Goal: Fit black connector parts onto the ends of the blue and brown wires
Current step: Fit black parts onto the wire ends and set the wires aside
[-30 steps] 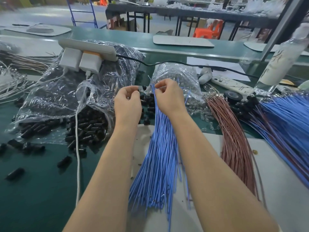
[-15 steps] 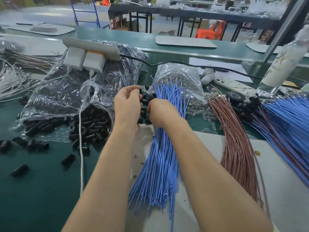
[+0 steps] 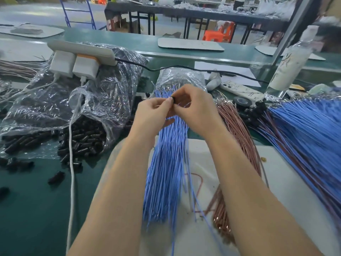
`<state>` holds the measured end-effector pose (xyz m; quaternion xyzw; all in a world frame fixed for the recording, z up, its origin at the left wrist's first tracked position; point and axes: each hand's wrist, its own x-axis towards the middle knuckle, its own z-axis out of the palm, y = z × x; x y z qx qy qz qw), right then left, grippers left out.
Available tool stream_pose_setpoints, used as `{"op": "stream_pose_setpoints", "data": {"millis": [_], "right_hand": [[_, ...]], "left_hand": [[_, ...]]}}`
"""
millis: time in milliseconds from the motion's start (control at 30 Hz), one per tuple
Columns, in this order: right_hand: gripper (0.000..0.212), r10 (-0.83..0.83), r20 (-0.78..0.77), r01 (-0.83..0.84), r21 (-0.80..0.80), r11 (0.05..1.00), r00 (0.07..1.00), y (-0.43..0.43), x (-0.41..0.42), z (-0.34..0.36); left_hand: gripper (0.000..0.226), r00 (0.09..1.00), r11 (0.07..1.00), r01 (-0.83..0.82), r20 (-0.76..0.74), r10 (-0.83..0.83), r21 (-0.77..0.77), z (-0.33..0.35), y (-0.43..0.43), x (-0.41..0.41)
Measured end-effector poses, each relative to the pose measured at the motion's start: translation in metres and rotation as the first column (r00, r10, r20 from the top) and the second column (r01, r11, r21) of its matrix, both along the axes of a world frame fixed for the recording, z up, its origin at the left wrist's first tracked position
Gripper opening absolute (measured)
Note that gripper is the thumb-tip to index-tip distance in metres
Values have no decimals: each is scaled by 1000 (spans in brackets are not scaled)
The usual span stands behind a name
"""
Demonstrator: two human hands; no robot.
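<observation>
- Head view: left hand [image 3: 153, 111] and right hand [image 3: 193, 106] meet above the far end of the blue wires [image 3: 166, 172].
- Both hands have fingers curled and pinch one black connector [image 3: 173, 99] between their fingertips.
- Can't tell whether a wire end is in it; the fingers cover that.
- Blue wires lie in a bundle on the white mat [image 3: 276, 182], under both forearms.
- Brown wires [image 3: 238, 130] lie just to the right of the blue ones, partly under the right forearm.
- Open plastic bag [image 3: 103, 100] to the left, spilling loose connectors [image 3: 81, 137] onto the green table [image 3: 36, 209].
- Power strip [image 3: 83, 51] sits on top of the bag.
</observation>
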<state>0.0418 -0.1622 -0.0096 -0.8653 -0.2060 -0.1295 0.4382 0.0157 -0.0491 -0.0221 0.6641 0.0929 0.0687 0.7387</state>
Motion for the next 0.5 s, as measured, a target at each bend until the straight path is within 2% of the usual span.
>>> {"op": "stream_pose_setpoints", "data": {"millis": [100,133,200,267,333,367,500], "right_hand": [[24,-17,13,19,-109,994,1000,-31,-9,-2],[33,-13,-55,8,-98,995,998,-41,-12,-4],[53,-32,-286,3,-99,995,958,-58,-19,-9],[57,-133,-427,4,-291,957,895,-62,-27,-17],[54,-200,-410,-28,-486,873,890,-52,-32,-29],[52,-214,-383,-24,-530,848,899,-43,-34,-34],[47,-181,-378,-88,-594,799,908,-18,-28,-35]], "left_hand": [[7,997,996,82,-12,-83,-40,3,-19,-2],[7,995,994,96,-14,-97,-43,3,-24,-3],[9,998,996,69,-5,-70,-64,2,-32,-3],[7,1000,990,11,22,-8,-140,3,-38,-3],[9,998,975,-37,42,47,-220,4,-42,-2],[10,997,969,-51,50,65,-242,4,-45,-1],[7,995,969,-56,70,75,-241,4,-52,-1]]}}
